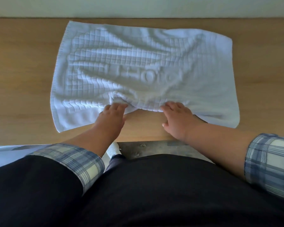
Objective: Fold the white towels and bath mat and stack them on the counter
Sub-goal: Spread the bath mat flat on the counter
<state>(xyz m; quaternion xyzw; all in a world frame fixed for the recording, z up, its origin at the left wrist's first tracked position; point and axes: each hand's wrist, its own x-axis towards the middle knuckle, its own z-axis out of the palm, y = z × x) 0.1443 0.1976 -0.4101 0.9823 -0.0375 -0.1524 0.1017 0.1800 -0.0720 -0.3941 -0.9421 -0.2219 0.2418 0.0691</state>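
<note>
White grid-textured terry bath mat (138,63) lay spread and rumpled on the light wooden counter (23,79); near hem bunched between the hands. Left hand (112,117): fingertips at the bunch, grip could not be told; right hand (176,119): fingers flat on hem, thumb splayed, nothing pinched. Judged: first fold starting; next needs hem gripped, carried to far edge.

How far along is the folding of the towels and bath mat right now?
Done: nothing that shows; no folded stack is in view on the counter. In hand: the bath mat lies spread open and wrinkled, not yet folded, with the left hand and right hand at its bunched near edge; whether they pinch or press it is unclear. Left: folding this mat, then the towels, none in view, and stacking everything.
</note>
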